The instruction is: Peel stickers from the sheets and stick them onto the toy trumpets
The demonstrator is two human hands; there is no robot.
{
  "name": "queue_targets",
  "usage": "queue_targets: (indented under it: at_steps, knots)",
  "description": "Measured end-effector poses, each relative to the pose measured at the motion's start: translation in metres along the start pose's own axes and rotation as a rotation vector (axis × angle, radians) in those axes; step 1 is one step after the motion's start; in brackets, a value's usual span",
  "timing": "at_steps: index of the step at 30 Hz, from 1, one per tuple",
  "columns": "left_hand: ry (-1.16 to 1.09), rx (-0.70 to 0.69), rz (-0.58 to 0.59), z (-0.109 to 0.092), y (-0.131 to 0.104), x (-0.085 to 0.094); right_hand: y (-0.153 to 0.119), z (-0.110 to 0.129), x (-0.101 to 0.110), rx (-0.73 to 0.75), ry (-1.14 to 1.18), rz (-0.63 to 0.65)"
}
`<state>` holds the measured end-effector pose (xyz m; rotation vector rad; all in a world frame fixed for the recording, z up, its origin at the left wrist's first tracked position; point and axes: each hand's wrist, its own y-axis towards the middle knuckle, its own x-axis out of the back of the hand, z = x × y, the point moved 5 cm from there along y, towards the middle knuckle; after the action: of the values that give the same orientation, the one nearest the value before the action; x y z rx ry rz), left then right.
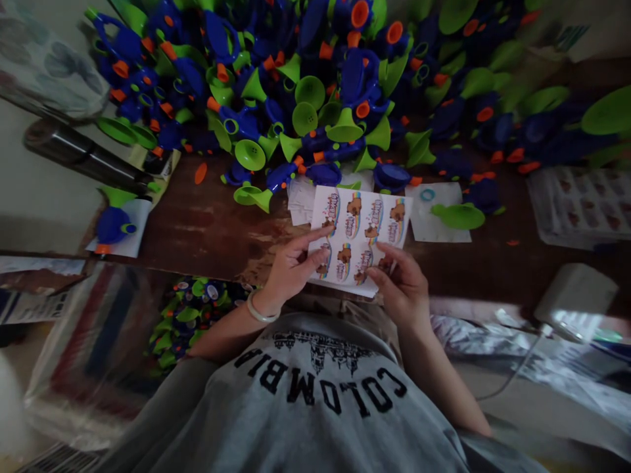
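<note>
Your left hand (pixel 290 269) and right hand (pixel 401 282) pinch the white sheet of colourful printed stickers (pixel 359 233) between them — most stickers unpeeled — blue-and-green plastic toy horns (pixel 296 98) heaped beyond on the dark wooden bench (pixel 211 230).

Heap of blue-green-orange toy trumpets (pixel 315 92) on brown counter (pixel 207 230) beyond fingers. Lone trumpet on paper (pixel 114 223) far left. Blurred sticker sheets (pixel 582 207) far right.
</note>
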<state>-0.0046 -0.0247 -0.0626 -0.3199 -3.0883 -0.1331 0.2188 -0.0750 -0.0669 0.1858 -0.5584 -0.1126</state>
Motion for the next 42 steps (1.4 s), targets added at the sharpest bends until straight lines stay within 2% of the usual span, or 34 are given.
queue_targets:
  at_steps: [2, 4, 7, 9, 12, 16, 18, 21, 24, 26, 27, 28, 30, 31, 32, 35, 37, 39, 42]
  knots:
    - [0.033, -0.045, 0.041, -0.005, 0.000, 0.002, 0.004, -0.001, 0.002, -0.068, 0.016, -0.061]
    - [0.118, -0.124, 0.048, -0.010, 0.002, 0.008, 0.008, 0.003, 0.006, -0.060, 0.040, -0.084]
    - [0.297, -0.272, 0.044, -0.017, 0.006, 0.015, 0.016, 0.010, 0.011, 0.022, -0.022, -0.064]
    - [0.316, -0.319, 0.058, -0.019, 0.010, 0.016, 0.020, 0.013, 0.015, 0.110, -0.095, -0.103]
    - [0.186, -0.246, 0.049, -0.016, 0.014, 0.014, 0.022, 0.021, 0.021, 0.222, -0.242, -0.182]
    - [0.168, -0.225, -0.003, -0.022, 0.009, 0.006, 0.018, 0.044, 0.019, 0.264, -0.515, -0.151]
    - [0.195, -0.250, 0.019, -0.028, 0.004, 0.000, 0.016, 0.060, 0.014, 0.319, -0.496, -0.123]
    - [0.182, -0.253, 0.088, -0.033, -0.002, -0.008, 0.017, 0.076, 0.003, 0.436, -0.342, -0.101]
    - [0.090, -0.182, 0.097, -0.032, -0.005, -0.009, 0.017, 0.082, -0.004, 0.564, -0.292, -0.207]
    - [0.019, -0.084, 0.070, -0.027, -0.004, -0.005, 0.010, 0.090, -0.005, 0.716, -0.326, -0.287]
    - [-0.007, -0.033, 0.040, -0.024, -0.004, -0.002, 0.005, 0.095, -0.007, 0.814, -0.312, -0.254]
    - [-0.022, 0.007, 0.000, -0.022, -0.003, 0.002, -0.001, 0.100, -0.009, 0.916, -0.253, -0.153]
    - [-0.010, 0.037, -0.084, -0.020, -0.001, 0.010, -0.009, 0.108, -0.011, 1.034, -0.030, 0.130]
    - [0.015, 0.029, -0.106, -0.020, 0.000, 0.012, -0.009, 0.109, -0.008, 1.009, 0.074, 0.204]
    - [0.041, 0.007, -0.112, -0.021, 0.001, 0.014, -0.006, 0.106, -0.004, 0.934, 0.128, 0.194]
    - [0.110, -0.099, -0.068, -0.025, 0.001, 0.012, 0.011, 0.087, 0.005, 0.624, -0.042, -0.059]
    - [0.136, -0.185, -0.040, -0.029, -0.001, 0.009, 0.018, 0.075, 0.001, 0.502, -0.173, -0.087]
    - [0.151, -0.253, -0.019, -0.031, -0.001, 0.006, 0.021, 0.068, -0.006, 0.451, -0.188, -0.071]
    - [0.127, -0.284, -0.007, -0.030, -0.001, 0.004, 0.018, 0.064, -0.011, 0.506, -0.167, -0.176]
